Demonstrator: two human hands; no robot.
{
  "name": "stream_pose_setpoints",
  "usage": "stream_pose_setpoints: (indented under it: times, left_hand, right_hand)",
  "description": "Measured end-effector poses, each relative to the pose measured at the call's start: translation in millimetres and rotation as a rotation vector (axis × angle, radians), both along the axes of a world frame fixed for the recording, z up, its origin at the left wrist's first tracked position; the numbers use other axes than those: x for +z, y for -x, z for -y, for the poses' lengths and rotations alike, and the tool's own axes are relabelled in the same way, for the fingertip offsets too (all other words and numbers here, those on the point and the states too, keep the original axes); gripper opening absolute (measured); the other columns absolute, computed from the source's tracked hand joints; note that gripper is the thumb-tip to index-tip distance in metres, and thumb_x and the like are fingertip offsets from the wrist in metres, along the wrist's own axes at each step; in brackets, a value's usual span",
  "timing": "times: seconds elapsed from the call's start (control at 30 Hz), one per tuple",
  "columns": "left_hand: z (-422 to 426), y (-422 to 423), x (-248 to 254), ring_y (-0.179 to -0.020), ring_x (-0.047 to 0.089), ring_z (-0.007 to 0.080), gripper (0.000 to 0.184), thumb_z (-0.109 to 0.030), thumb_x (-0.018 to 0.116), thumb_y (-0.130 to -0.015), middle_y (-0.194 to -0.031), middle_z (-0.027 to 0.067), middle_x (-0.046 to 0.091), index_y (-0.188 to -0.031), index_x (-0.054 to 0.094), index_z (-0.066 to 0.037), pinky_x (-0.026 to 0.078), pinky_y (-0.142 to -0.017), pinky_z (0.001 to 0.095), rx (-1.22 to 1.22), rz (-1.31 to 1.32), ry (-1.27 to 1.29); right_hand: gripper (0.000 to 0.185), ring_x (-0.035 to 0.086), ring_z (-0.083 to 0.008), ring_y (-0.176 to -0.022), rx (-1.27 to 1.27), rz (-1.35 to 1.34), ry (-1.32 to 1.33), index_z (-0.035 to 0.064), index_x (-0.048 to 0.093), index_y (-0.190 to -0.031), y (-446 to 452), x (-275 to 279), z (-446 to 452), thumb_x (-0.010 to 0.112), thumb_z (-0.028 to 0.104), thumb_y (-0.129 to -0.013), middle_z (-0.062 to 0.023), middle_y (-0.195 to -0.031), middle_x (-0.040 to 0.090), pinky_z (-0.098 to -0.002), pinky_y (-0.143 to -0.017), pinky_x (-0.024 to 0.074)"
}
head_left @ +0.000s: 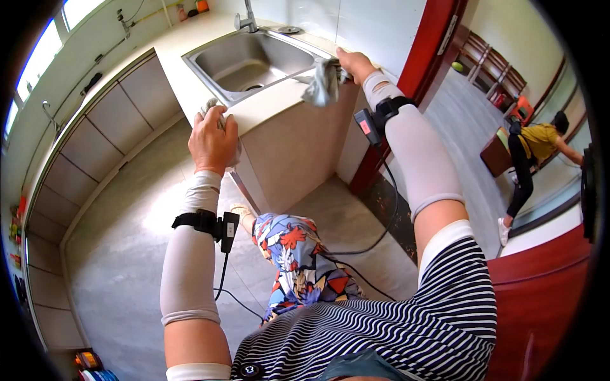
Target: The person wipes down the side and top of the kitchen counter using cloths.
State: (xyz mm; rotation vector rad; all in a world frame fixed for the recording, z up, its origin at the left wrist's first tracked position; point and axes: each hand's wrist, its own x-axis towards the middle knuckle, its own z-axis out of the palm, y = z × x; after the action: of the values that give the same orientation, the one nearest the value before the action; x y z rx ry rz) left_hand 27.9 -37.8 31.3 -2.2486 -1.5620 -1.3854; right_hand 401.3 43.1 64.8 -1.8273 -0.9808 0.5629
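Observation:
My left hand (211, 143) is closed around a crumpled light cloth (234, 153), beside the front left corner of the counter. Bits of that cloth show above the fingers and at the wrist side. At the counter's right end, my right hand (356, 66) grips a grey rag (323, 84), which hangs down over the front edge. Between and beyond both hands lies a stainless steel sink (213, 79) set into the pale countertop (274, 101). The sink basin shows its drain, and a faucet (248, 19) rises behind it.
Cabinets (121, 117) curve along the left wall. A red door frame (432, 57) stands close on my right. Through the doorway, another person (537, 149) bends near a glass panel. Black cables (387, 219) run from my wrist straps past my legs.

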Motion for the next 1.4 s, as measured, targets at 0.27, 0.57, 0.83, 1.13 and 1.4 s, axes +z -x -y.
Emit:
stream_pose_setpoints:
  times: [0.27, 0.57, 0.83, 1.13, 1.4]
  left_hand:
    - [0, 0, 0, -0.088, 0.063, 0.0373, 0.026, -0.032, 0.057, -0.083, -0.100, 0.0154, 0.063, -0.101, 0.066, -0.016, 0.051, -0.076, 0.0460, 0.000, 0.001, 0.001]
    - [1, -3, 1, -0.088, 0.063, 0.0369, 0.025, -0.032, 0.059, -0.083, -0.099, 0.0149, 0.062, -0.101, 0.066, -0.016, 0.051, -0.075, 0.0457, 0.002, 0.000, -0.012]
    - [1, -5, 1, -0.088, 0.063, 0.0359, 0.025, -0.034, 0.059, -0.084, -0.099, 0.0142, 0.063, -0.099, 0.067, -0.016, 0.051, -0.075, 0.0453, 0.030, -0.012, 0.001]
    - [-4, 0, -1, -0.093, 0.062, 0.0353, 0.035, -0.044, 0.051, -0.094, -0.098, 0.0148, 0.067, -0.106, 0.067, -0.015, 0.051, -0.077, 0.0432, -0.058, -0.019, -0.115]
    - [-5, 2, -2, -0.090, 0.062, 0.0345, 0.031, -0.041, 0.054, -0.093, -0.094, 0.0143, 0.066, -0.105, 0.067, -0.016, 0.051, -0.076, 0.0429, -0.041, -0.057, -0.085]
  right_hand:
    - [0.090, 0.043, -0.0410, -0.130, 0.066, 0.467, -0.378, -0.0030, 0.048, -0.135, 12, -11, 33, 0.058, 0.067, -0.080, -0.0325, -0.135, 0.048, -0.0407, -0.109, 0.0357]
    - [0.085, 0.032, -0.0396, -0.139, 0.221, 0.974, -0.204, 0.0107, 0.043, -0.143, 2, -48, 28, 0.053, 0.069, -0.083, -0.0272, -0.150, 0.031, -0.0414, -0.114, 0.0280]
    - [0.065, 0.046, -0.0401, -0.127, 0.188, 0.952, -0.199, 0.0079, 0.050, -0.136, 52, -47, 15, 0.050, 0.053, -0.089, -0.0241, -0.138, 0.046, -0.0446, -0.107, 0.0381]
    - [0.044, 0.044, -0.0364, -0.130, 0.688, 0.908, -0.603, 0.0121, 0.061, -0.126, 223, -46, 64, 0.053, 0.035, -0.089, -0.0184, -0.139, 0.050, -0.0427, -0.113, 0.0296]
    - [0.040, 0.051, -0.0321, -0.124, 0.514, 0.961, -0.593, 0.0128, 0.064, -0.120, 141, -49, 61, 0.057, 0.032, -0.086, -0.0151, -0.134, 0.055, -0.0428, -0.108, 0.0369]
